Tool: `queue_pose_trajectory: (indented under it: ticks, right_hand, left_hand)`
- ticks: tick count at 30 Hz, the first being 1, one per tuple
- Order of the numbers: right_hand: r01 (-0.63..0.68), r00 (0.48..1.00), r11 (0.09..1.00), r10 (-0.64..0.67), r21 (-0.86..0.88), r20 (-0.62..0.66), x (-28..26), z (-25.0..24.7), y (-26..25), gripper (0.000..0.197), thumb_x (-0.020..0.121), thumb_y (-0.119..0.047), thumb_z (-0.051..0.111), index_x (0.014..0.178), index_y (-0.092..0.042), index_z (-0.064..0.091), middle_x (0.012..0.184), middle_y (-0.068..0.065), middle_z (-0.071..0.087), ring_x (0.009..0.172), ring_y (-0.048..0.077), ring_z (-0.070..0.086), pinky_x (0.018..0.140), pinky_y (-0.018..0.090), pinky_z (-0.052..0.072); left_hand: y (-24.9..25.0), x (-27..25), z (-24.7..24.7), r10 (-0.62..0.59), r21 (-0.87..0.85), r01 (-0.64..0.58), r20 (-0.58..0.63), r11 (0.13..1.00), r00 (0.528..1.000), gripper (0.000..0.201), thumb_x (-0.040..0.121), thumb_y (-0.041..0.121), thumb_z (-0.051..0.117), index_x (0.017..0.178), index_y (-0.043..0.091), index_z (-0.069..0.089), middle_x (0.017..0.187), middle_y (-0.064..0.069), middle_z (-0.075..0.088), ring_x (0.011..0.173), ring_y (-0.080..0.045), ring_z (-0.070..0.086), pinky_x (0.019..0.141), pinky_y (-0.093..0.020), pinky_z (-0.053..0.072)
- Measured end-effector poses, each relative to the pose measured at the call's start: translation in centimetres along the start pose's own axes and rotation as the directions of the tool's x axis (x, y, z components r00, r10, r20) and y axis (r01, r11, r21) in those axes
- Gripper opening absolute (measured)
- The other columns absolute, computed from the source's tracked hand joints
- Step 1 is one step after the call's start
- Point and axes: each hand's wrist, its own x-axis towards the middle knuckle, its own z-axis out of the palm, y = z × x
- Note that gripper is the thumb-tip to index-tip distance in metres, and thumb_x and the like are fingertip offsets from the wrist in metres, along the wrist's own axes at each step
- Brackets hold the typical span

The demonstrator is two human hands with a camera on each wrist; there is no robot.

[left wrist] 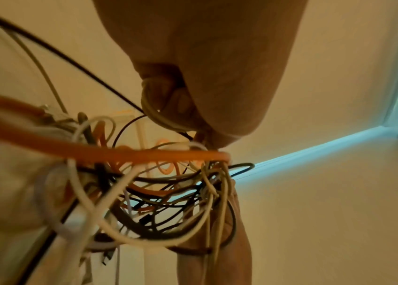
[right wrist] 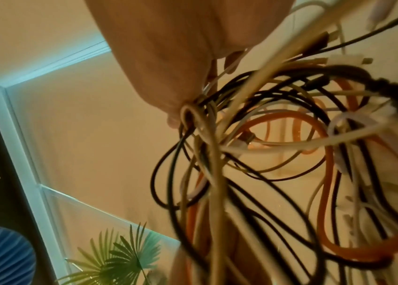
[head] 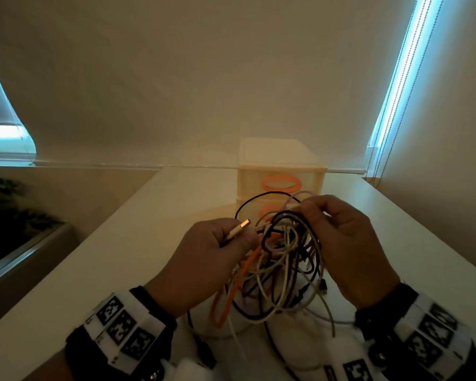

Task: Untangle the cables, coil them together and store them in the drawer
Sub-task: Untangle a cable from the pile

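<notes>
A tangle of cables (head: 283, 259), orange, black, white, beige and pale purple, hangs between both hands above the white table (head: 116, 259). My left hand (head: 217, 248) grips a beige cable whose metal USB plug (head: 243, 224) sticks out past the thumb. My right hand (head: 338, 237) pinches several strands at the top of the tangle. Loops trail down to the table near my wrists. The left wrist view shows fingers curled round a beige cable (left wrist: 154, 111) over an orange loop (left wrist: 144, 154). In the right wrist view, cables (right wrist: 266, 135) bunch under the fingers.
A small cream drawer unit (head: 280, 171) with orange oval handles (head: 282, 184) stands behind the tangle, drawers closed. A wall rises behind the table, with a blind's bead chain (head: 379, 149) at the right. A plant (head: 8, 204) sits beyond the table's left edge.
</notes>
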Motion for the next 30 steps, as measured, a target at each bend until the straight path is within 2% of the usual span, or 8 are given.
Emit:
queue_pose_trajectory:
  ticks: [3, 6, 12, 16, 21, 25, 27, 30]
  right_hand:
    - [0.008, 0.998, 0.999, -0.010, 0.032, 0.063, -0.2, 0.2, -0.1, 0.021, 0.099, -0.036, 0.058, 0.093, -0.024, 0.074, 0.090, -0.001, 0.074, 0.091, 0.022, 0.070, 0.083, 0.044, 0.058]
    - [-0.030, 0.987, 0.989, 0.007, 0.142, 0.159, -0.4, 0.2, -0.7, 0.021, 0.096, -0.024, 0.056, 0.095, -0.013, 0.074, 0.087, 0.003, 0.076, 0.083, 0.017, 0.072, 0.075, 0.027, 0.057]
    - [-0.039, 0.967, 0.976, -0.017, 0.216, 0.253, -0.5, 0.1, -0.4, 0.008, 0.089, -0.019, 0.064, 0.091, -0.016, 0.071, 0.104, 0.003, 0.074, 0.106, 0.020, 0.070, 0.092, 0.039, 0.056]
    - [0.174, 0.979, 0.981, -0.163, -0.086, 0.125, -0.5, 0.1, -0.2, 0.011, 0.087, -0.021, 0.072, 0.088, -0.025, 0.062, 0.086, -0.007, 0.065, 0.097, 0.012, 0.065, 0.089, 0.025, 0.052]
    - [0.236, 0.935, 0.959, -0.180, -0.158, 0.306, -0.2, -0.7, 0.3, 0.020, 0.085, -0.042, 0.068, 0.104, -0.038, 0.064, 0.088, -0.011, 0.064, 0.097, 0.011, 0.063, 0.090, 0.019, 0.048]
    - [0.277, 0.928, 0.930, -0.195, -0.240, 0.317, -0.1, -1.0, 0.3, 0.022, 0.079, -0.053, 0.061, 0.085, -0.033, 0.067, 0.090, -0.022, 0.062, 0.090, 0.007, 0.056, 0.076, 0.008, 0.040]
    - [0.283, 0.919, 0.930, -0.192, -0.236, 0.345, -0.1, -1.1, 0.2, 0.020, 0.079, -0.052, 0.061, 0.084, -0.033, 0.067, 0.085, -0.019, 0.061, 0.085, 0.009, 0.058, 0.074, 0.012, 0.043]
    - [0.293, 0.901, 0.918, -0.172, -0.266, 0.397, -0.1, -1.3, 0.3, 0.010, 0.080, -0.045, 0.067, 0.082, -0.035, 0.065, 0.072, -0.009, 0.057, 0.074, 0.011, 0.058, 0.072, 0.026, 0.048]
  left_hand:
    - [0.1, -0.1, 0.1, -0.054, -0.134, 0.053, -0.005, 0.990, 0.999, 0.021, 0.096, 0.028, 0.066, 0.083, 0.013, 0.075, 0.069, -0.011, 0.065, 0.060, -0.008, 0.054, 0.058, -0.021, 0.041]
    - [0.4, -0.3, 0.3, -0.061, -0.202, 0.071, 0.058, 0.977, 0.996, 0.023, 0.089, 0.032, 0.071, 0.096, 0.012, 0.078, 0.077, -0.005, 0.074, 0.068, -0.013, 0.067, 0.062, -0.023, 0.049]
    - [0.0, -0.6, 0.6, -0.027, -0.139, 0.044, 0.117, 0.989, 0.993, 0.038, 0.091, 0.048, 0.068, 0.086, 0.011, 0.076, 0.075, -0.016, 0.071, 0.062, -0.035, 0.061, 0.057, -0.038, 0.047]
    - [0.2, -0.7, 0.6, 0.089, 0.059, -0.085, -0.068, 0.995, 0.994, 0.029, 0.089, 0.057, 0.061, 0.076, 0.034, 0.072, 0.069, 0.009, 0.068, 0.063, -0.013, 0.063, 0.057, -0.023, 0.046]
    - [-0.4, -0.4, 0.7, 0.057, 0.060, -0.047, -0.175, 0.997, 0.983, 0.018, 0.091, 0.039, 0.071, 0.082, 0.024, 0.074, 0.073, 0.004, 0.071, 0.068, -0.019, 0.066, 0.064, -0.040, 0.052]
    - [0.0, -0.4, 0.6, 0.057, 0.049, -0.050, -0.142, 0.998, 0.988, 0.011, 0.090, 0.034, 0.073, 0.083, 0.025, 0.074, 0.074, 0.007, 0.071, 0.068, -0.014, 0.067, 0.062, -0.031, 0.054]
    - [-0.1, -0.4, 0.5, 0.076, 0.071, -0.068, -0.121, 0.995, 0.990, 0.008, 0.090, 0.033, 0.073, 0.083, 0.029, 0.074, 0.075, 0.011, 0.072, 0.067, -0.010, 0.066, 0.059, -0.019, 0.050]
    - [-0.2, -0.7, 0.8, 0.129, 0.141, -0.117, -0.079, 0.983, 0.989, 0.010, 0.092, 0.036, 0.070, 0.083, 0.032, 0.072, 0.075, 0.011, 0.069, 0.066, -0.013, 0.065, 0.058, -0.026, 0.050]
